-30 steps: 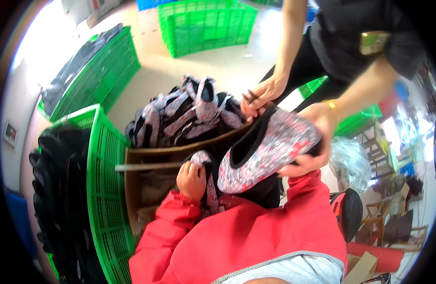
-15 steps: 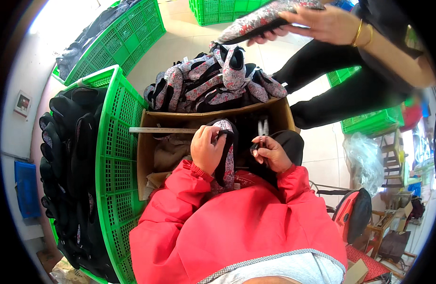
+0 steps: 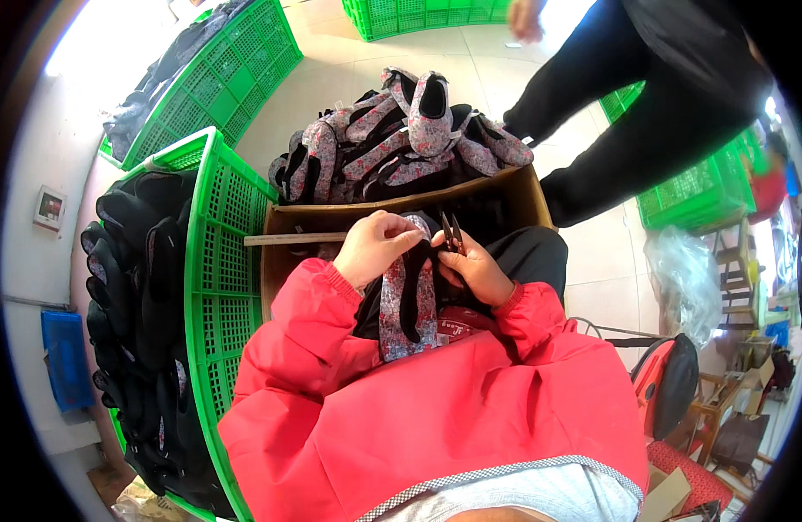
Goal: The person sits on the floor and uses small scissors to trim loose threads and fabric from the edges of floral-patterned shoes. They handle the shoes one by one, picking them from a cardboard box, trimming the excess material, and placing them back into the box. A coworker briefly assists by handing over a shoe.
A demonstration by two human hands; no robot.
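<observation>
A floral fabric shoe (image 3: pixel 390 304) with black lining lies lengthwise over my lap. My left hand (image 3: pixel 375 250) is closed, thumb and fingertips pinched together at the shoe's far end; whether a thread is between them is too small to tell. My right hand (image 3: pixel 477 271) is closed round small scissors (image 3: pixel 451 235), their dark pointed blades slightly apart and pointing away from me. The right fingers sit close beside the shoe's far end. Beyond both hands stands a cardboard box (image 3: pixel 524 196), with several similar floral shoes (image 3: pixel 431 122) piled at its far side.
A green crate (image 3: pixel 223 296) of black-lined shoes (image 3: pixel 149 287) stands close on my left. Another green crate (image 3: pixel 236 83) is behind it. A wooden strip (image 3: pixel 292 238) crosses the box. At the far right another person's dark-trousered legs (image 3: pixel 592 113) stand beside the box.
My left hand has moved up to the shoe's far end, and my right hand with the scissors has come leftward to it. The other person's hands and their floral shoe have left the upper right.
</observation>
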